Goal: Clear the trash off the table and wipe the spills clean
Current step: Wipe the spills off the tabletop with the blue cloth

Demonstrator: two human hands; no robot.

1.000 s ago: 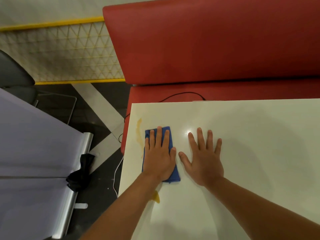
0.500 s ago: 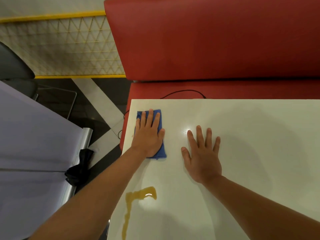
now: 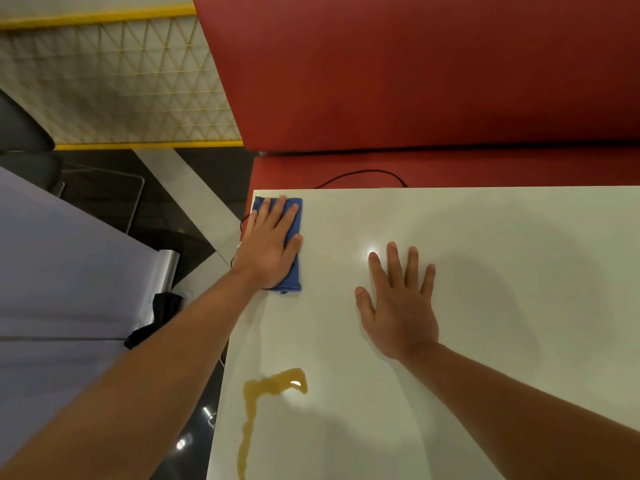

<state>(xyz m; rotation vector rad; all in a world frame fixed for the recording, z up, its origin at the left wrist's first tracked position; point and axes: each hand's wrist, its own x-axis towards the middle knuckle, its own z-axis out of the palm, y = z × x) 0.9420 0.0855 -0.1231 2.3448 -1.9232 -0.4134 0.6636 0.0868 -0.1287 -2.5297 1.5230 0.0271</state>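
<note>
- Left hand (image 3: 268, 249), fingers flat, has pushed the blue cloth (image 3: 292, 244) up to the desk (image 3: 485, 237) far-left corner; the smear wiped there a second ago is gone.
- Right hand (image 3: 398, 306) stays splayed, bracing, holding nothing.
- Yellow spill (image 3: 266, 389) near the front-left edge remains; likely next pass.

cloth (image 3: 293, 221): plain blue, pressed under the left hand (image 3: 268, 249)
table (image 3: 502, 244): glossy off-white
spill (image 3: 266, 393): amber yellow, nearer than the pressed cloth
bench (image 3: 415, 74): plain red
partition (image 3: 114, 88): cream, patterned with yellow triangle lines, framed in yellow
</note>
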